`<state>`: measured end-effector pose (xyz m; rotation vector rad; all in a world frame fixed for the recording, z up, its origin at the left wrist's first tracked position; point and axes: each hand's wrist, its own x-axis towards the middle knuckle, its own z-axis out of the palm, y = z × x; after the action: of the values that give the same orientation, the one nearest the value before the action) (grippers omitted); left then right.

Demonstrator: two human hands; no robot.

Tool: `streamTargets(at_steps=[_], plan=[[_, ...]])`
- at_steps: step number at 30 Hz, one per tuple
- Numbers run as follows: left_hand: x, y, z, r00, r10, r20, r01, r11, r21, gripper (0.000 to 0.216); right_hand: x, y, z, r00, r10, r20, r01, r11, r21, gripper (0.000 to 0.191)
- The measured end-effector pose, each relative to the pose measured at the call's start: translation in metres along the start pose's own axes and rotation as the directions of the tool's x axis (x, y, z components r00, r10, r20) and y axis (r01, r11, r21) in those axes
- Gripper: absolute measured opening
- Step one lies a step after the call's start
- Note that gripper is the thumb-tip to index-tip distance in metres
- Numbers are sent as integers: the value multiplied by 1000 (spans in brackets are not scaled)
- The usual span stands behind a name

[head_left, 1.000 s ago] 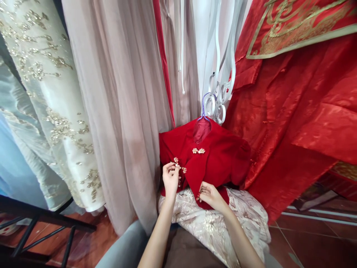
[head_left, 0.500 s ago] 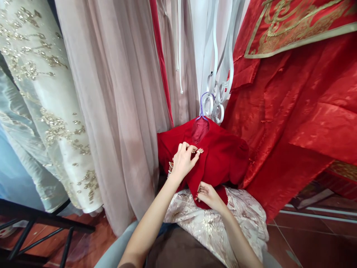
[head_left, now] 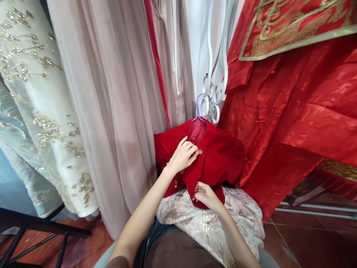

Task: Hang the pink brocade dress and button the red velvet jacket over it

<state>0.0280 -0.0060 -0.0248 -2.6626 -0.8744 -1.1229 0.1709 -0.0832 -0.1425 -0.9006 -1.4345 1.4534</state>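
Observation:
A small red velvet jacket point(head_left: 220, 156) hangs on a purple hanger point(head_left: 199, 108) hooked to a white scrolled metal stand point(head_left: 212, 100). Under it falls a pale gold brocade skirt point(head_left: 206, 219). My left hand point(head_left: 182, 156) rests on the jacket's chest with fingertips pinched on the upper gold pearl clasp point(head_left: 199, 152). My right hand point(head_left: 205, 195) grips the jacket's lower front hem, fingers curled on the cloth. A lower clasp is mostly hidden behind my left wrist.
Hanging garments crowd around: beige tulle point(head_left: 111, 111) at left centre, a white gown with gold embroidery point(head_left: 36, 111) at far left, a shiny red satin robe with gold trim point(head_left: 292, 104) at right. A black metal frame point(head_left: 36, 230) stands lower left on the red tiled floor point(head_left: 312, 238).
My left hand rose from the lower clasp at the jacket's left side to the upper clasp near the collar. My right hand stayed on the hem. The view drifted slightly right.

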Motion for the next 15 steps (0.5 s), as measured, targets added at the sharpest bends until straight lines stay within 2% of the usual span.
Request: streamTargets(at_steps=[8,13,15], plan=[[4,-8,-2,997,-1,83,-4,999,54,23,0,-1,2,1000,-11,-3,12,999,30,12],[2,-6,-7,983,-172,62,180,971,-158,13,-3,-10,-12,998,-7,56,10,999,-46,12],[-2,-8,-8,970,-244,23,243,945,-220,11,-1,-26,-22,998,-55,19,56,997,-59,15]])
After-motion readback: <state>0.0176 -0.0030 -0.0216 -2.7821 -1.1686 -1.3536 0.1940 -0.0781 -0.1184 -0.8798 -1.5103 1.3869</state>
